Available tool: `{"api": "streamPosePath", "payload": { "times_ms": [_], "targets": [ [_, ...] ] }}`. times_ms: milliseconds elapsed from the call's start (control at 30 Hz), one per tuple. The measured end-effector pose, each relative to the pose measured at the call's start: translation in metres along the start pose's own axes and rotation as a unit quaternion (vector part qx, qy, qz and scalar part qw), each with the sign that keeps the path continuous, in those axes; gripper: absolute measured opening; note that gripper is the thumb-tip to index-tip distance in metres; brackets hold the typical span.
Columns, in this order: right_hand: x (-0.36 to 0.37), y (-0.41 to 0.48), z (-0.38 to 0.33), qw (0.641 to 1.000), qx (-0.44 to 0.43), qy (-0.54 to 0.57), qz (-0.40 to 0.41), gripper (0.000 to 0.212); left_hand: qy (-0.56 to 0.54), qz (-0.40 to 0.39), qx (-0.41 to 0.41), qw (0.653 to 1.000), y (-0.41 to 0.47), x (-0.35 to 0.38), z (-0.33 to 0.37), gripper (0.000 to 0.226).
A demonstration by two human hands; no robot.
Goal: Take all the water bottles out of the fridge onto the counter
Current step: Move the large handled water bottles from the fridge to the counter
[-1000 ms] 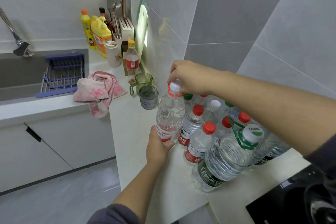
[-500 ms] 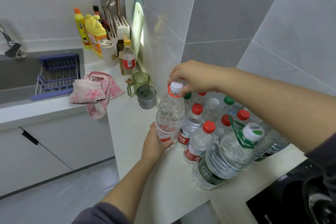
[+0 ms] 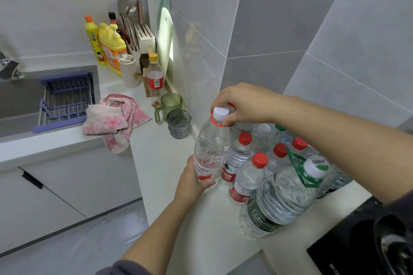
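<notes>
while the tall clear water bottle (image 3: 211, 147) stands upright on the pale counter (image 3: 156, 163), both hands are on it. the left hand (image 3: 192, 183) has its fingers wrapped round the bottle's lower part, over the red-lettered label. the right hand (image 3: 241, 102) reaches in from above, fingertips curled at the neck and pinching the red ring just under the white cap (image 3: 220, 113), which shows uncovered.

right against the tall bottle, on its wall side, a crowd of smaller water bottles stands packed together. most have red caps, a couple have green and one has white. the nearest red-capped bottle (image 3: 239, 154) touches the tall bottle's side. another red-capped bottle (image 3: 245, 178) stands just beside that one, nearer the counter's front edge. past these, further from the tall bottle, sits a big water jug (image 3: 283, 198) with a green carry handle and a white lid. a black cooktop (image 3: 357, 243) lies beyond the jug, well apart from the tall bottle.

on the tall bottle's other side, toward the sink, a dark ribbed tumbler (image 3: 178, 124) stands near it, with a green mug (image 3: 171, 102) just behind the tumbler. further off, a pink towel (image 3: 114, 116) lies bunched and droops over the counter's edge. a purple drain rack (image 3: 64, 100) spans the sink, well apart from the tall bottle.
</notes>
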State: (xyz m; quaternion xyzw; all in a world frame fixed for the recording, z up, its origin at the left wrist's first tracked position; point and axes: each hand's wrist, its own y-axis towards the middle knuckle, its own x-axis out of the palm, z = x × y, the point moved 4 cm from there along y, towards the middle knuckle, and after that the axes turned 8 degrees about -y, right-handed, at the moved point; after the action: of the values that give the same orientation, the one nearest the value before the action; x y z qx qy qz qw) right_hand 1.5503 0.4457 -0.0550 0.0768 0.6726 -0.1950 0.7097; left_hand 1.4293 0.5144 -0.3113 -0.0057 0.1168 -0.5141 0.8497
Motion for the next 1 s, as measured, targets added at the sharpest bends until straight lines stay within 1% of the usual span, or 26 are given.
{"api": "streamPosePath", "payload": {
  "times_ms": [33,133,200,267,367,433,533,567,633,667,733,833,900,1000],
  "targets": [
    [0.001,-0.002,0.0,1.0,0.003,0.011,0.0,0.043,0.0,0.0,0.002,1.0,-0.002,0.0,0.002,0.076],
    [0.002,-0.013,0.006,0.999,0.008,0.044,-0.011,0.064,-0.003,0.001,0.002,1.0,-0.004,0.0,0.003,0.075],
    [0.002,-0.028,0.019,0.995,0.039,0.084,-0.022,0.07,-0.015,0.011,-0.01,1.0,-0.007,0.0,0.002,0.075],
    [0.006,-0.046,0.043,0.992,0.074,0.094,-0.04,0.066,-0.025,0.037,-0.011,0.999,-0.014,0.001,0.001,0.082],
    [0.019,-0.079,0.078,0.987,0.115,0.077,-0.078,0.06,0.004,0.099,0.044,0.994,-0.039,0.006,0.01,0.076],
    [0.027,-0.1,0.094,0.983,0.137,0.088,-0.083,0.059,0.003,0.112,0.061,0.992,-0.057,0.013,0.014,0.087],
    [0.034,-0.12,0.105,0.98,0.15,0.115,-0.064,0.054,0.055,0.083,0.103,0.99,-0.075,0.032,0.012,0.102],
    [0.032,-0.123,0.106,0.981,0.146,0.118,-0.049,0.05,0.077,0.064,0.115,0.988,-0.081,0.042,0.014,0.1],
    [0.025,-0.125,0.106,0.982,0.139,0.126,-0.002,0.042,0.08,0.036,0.114,0.99,-0.089,0.059,0.017,0.086],
    [0.022,-0.127,0.105,0.981,0.139,0.133,0.025,0.038,0.059,0.033,0.108,0.992,-0.092,0.067,0.02,0.077],
    [0.02,-0.132,0.104,0.973,0.141,0.166,0.074,0.03,-0.016,0.039,0.096,0.994,-0.095,0.08,0.024,0.062],
    [0.028,-0.141,0.101,0.957,0.15,0.218,0.121,0.025,-0.154,0.015,0.04,0.987,-0.091,0.102,0.031,0.049],
    [0.029,-0.143,0.101,0.947,0.165,0.23,0.152,0.026,-0.215,0.016,0.042,0.976,-0.082,0.118,0.04,0.047],
    [0.028,-0.141,0.099,0.952,0.16,0.208,0.16,0.028,-0.251,0.06,0.034,0.966,-0.067,0.132,0.034,0.056]
  ]
}}
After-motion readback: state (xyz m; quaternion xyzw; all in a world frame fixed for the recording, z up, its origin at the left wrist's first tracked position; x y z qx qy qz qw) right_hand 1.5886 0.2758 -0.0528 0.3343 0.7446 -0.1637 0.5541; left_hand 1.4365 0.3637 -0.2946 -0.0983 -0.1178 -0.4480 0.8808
